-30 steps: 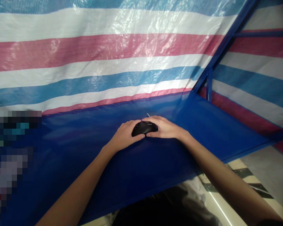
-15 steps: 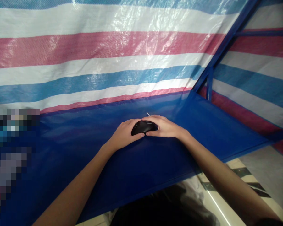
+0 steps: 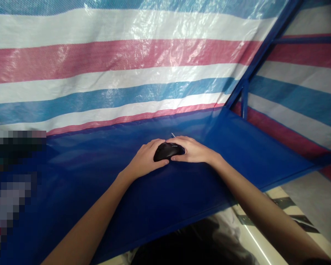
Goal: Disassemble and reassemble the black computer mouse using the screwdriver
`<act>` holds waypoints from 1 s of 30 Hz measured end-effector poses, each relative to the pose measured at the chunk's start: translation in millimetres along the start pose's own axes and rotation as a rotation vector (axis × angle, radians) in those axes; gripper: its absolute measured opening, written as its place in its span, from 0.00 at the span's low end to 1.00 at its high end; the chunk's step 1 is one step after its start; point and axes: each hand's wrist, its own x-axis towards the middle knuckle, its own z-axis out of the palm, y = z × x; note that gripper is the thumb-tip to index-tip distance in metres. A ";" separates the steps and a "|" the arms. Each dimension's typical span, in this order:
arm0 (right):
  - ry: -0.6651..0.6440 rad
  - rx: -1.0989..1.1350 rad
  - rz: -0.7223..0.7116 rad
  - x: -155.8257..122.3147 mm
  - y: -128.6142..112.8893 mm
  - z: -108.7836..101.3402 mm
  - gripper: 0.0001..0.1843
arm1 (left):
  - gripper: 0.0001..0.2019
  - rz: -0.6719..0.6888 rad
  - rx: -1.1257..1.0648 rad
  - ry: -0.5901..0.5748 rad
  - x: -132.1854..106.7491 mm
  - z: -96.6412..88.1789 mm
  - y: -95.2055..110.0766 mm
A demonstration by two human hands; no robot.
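A black computer mouse (image 3: 168, 151) rests on the blue table surface (image 3: 165, 198), lying sideways between my two hands. My left hand (image 3: 149, 157) curves round its left end, thumb along the near side and fingers along the far side. From the right, my right hand (image 3: 191, 149) grips the other end, its thumb in front and its fingers behind and over the top edge. The thumb tips lie close together at the near side. Just beyond my right fingers pokes a thin whitish tip (image 3: 173, 135); the rest of it is hidden.
Striped red, white and blue sheeting (image 3: 113, 59) hangs behind the table, with more on the right. A blue frame post (image 3: 260, 55) slants up at the back right corner. Pixelated, unreadable areas cover the left edge. Below the table's front edge are pale floor and dark cloth.
Both hands keep their hold on the mouse in nearly the same place. The view has shifted very slightly, and the pixelated patch at the left looks darker.
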 end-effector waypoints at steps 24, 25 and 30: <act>-0.008 -0.027 -0.012 0.1 -0.5 0.0 0.30 | 0.32 -0.059 -0.066 0.012 2.0 0.8 2.1; -0.010 -0.027 -0.009 0.3 -1.1 -0.2 0.30 | 0.34 -0.072 -0.064 0.011 1.9 1.2 1.9; -0.014 -0.012 -0.008 0.8 -3.9 -1.7 0.29 | 0.39 -0.099 -0.102 0.032 1.3 2.8 0.8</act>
